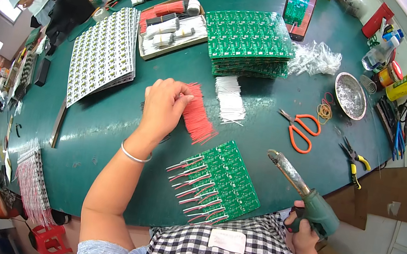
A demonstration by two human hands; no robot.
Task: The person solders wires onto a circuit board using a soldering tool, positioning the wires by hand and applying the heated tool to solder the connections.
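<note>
My left hand is closed in a pinch at the upper left edge of a pile of red wires. What the fingertips hold, if anything, is hidden. Dark wire ends peek out from under that hand. At lower right my right hand grips the handle of a green soldering gun, whose metal tip points up and left. Between my arms a green circuit board lies near the table edge, with white, red and dark wires sticking out of its left side. Short white wires lie beyond the red pile.
Stacked green boards, a phone and a tray of wire bundles stand at the back. White panels lie left. Orange-handled scissors, a metal bowl and pliers are on the right. People are at far left.
</note>
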